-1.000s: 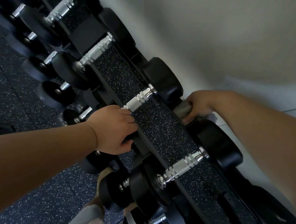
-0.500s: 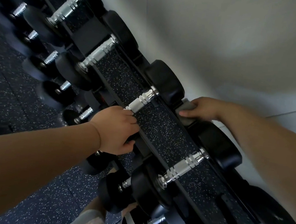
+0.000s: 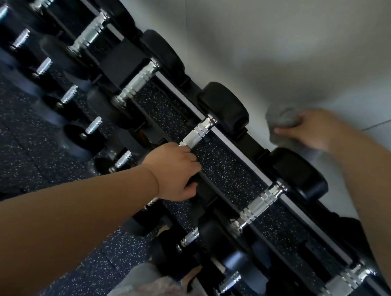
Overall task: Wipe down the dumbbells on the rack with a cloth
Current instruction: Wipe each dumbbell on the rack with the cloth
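1. Head view: my right hand (image 3: pixel 312 131) pinches the bunched grey cloth (image 3: pixel 281 118), thumb against curled fingers. It hangs just above a rear dumbbell head (image 3: pixel 300 173), not touching.
2. I judge I should lower the cloth onto that head below my fingertips, press it flat, and sweep round.
3. My left hand (image 3: pixel 175 172) curls its fingers round the near end of the neighbouring dumbbell (image 3: pixel 197 133), which makes a good brace.

Black round-headed dumbbells (image 3: pixel 259 204) with ribbed chrome handles lie side by side across the rails of the dark rack (image 3: pixel 237 151), with smaller ones on the tiers below. The left hand (image 3: pixel 175 167) grips the near end of one on the top tier. The grey cloth (image 3: pixel 283 119) is bunched in the right hand (image 3: pixel 312 128) near the wall, just above a neighbouring far head; through the blur it seems clear of it.
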Motion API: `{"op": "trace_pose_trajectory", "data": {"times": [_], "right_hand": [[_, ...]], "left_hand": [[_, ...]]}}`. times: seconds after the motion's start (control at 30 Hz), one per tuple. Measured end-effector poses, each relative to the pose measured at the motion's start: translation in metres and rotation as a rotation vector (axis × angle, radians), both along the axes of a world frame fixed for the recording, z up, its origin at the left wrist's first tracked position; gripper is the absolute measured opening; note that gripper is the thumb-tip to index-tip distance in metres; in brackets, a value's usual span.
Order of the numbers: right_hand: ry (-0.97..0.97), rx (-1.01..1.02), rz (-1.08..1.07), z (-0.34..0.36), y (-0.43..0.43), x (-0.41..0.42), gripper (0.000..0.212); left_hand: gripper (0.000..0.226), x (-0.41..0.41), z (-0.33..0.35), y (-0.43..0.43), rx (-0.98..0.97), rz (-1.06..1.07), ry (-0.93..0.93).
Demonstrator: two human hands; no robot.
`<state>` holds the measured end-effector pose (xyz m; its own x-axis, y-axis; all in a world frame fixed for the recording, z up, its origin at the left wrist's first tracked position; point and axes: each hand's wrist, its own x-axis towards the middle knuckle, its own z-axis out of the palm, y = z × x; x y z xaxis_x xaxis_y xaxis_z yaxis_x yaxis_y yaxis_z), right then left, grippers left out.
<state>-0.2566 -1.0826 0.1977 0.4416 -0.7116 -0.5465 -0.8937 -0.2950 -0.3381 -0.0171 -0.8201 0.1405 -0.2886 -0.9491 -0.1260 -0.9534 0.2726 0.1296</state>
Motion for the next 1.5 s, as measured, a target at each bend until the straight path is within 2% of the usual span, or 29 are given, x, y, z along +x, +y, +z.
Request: {"op": "trace_pose_trajectory", "data": {"times": [0.13,0.2,0.33,0.5,0.63,0.7,0.87,0.93,1.03,1.17,1.3,1.37,1.47,1.5], "right_hand": [[-0.409,-0.039,-0.381,0.058,0.068,-0.023,0.033],[-0.496,-0.035,-0.505,0.076,0.113,-0.032,0.034],[-0.45,0.07,-0.65,0.078,0.187,-0.048,0.036],[-0.375,0.16,-0.679,0.062,0.26,-0.083,0.025],[-0.35,0.14,-0.765,0.058,0.305,-0.116,0.039],[-0.362,0.106,-0.83,0.06,0.321,-0.14,0.042],[-0.449,0.073,-0.967,0.066,0.351,-0.199,0.023],[-0.458,0.056,-0.973,0.06,0.357,-0.218,0.019],[-0.504,0.053,-0.963,0.052,0.36,-0.241,0.017],[-0.522,0.097,-0.916,0.045,0.361,-0.268,0.019],[-0.438,0.072,-0.779,0.039,0.351,-0.293,0.015],[-0.444,0.016,-0.754,0.043,0.338,-0.298,0.029],[-0.498,-0.085,-0.723,0.058,0.312,-0.294,0.07],[-0.508,-0.156,-0.684,0.064,0.302,-0.29,0.071]], "left_hand": [[0.043,0.0,0.006,0.0,0.058,-0.014,-0.051],[0.039,0.001,0.009,0.002,0.054,-0.027,-0.057],[0.031,0.002,0.012,0.003,0.016,-0.076,-0.022],[0.033,0.003,0.012,0.001,-0.041,-0.124,-0.036],[0.038,-0.002,0.01,0.006,-0.08,-0.13,-0.068],[0.038,-0.017,0.017,0.006,-0.094,-0.115,-0.026],[0.021,-0.107,0.038,0.01,0.038,-0.072,0.189],[0.021,-0.143,0.038,0.015,0.04,-0.087,0.257],[0.026,-0.19,0.033,0.027,0.078,-0.115,0.245],[0.036,-0.232,0.026,0.051,0.152,-0.125,0.077],[0.041,-0.243,0.02,0.053,0.171,-0.122,-0.053],[0.047,-0.242,0.019,0.051,0.193,-0.128,-0.054],[0.057,-0.245,0.024,0.052,0.258,-0.163,-0.069],[0.063,-0.25,0.027,0.053,0.275,-0.172,-0.046]]}}
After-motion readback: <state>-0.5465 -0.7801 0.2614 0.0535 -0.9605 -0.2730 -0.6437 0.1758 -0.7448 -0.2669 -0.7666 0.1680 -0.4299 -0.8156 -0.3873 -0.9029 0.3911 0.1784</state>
